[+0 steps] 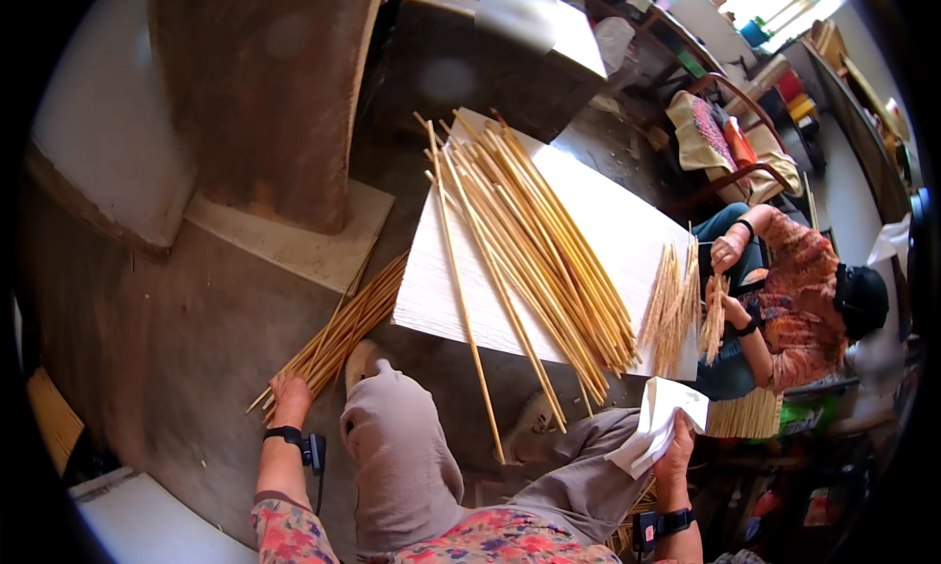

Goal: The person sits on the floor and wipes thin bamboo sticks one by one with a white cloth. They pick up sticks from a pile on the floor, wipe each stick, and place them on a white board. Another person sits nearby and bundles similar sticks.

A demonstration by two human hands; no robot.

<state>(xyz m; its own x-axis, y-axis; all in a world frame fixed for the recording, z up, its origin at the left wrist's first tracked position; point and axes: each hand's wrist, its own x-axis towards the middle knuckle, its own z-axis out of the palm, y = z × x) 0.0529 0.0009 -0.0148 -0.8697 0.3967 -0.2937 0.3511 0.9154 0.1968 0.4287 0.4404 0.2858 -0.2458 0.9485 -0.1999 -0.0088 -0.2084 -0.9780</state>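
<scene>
My left hand (290,392) is down low at the floor (196,319), fingers closed around the near ends of a bundle of long pale sticks (338,334); the bundle lies on the floor and fans up and away from that hand toward the corner of the white table (627,231). My right hand (676,446) is raised beside my knee, gripping a crumpled white cloth (659,422) that sticks up above its fingers. Just ahead of that hand, on the table, lies a larger heap of the same sticks (534,241), with a few overhanging the near edge. Beyond my right hand, at the table's far side, another person (804,299) sits with a bunch of thin straws (672,309) in their hands.
</scene>
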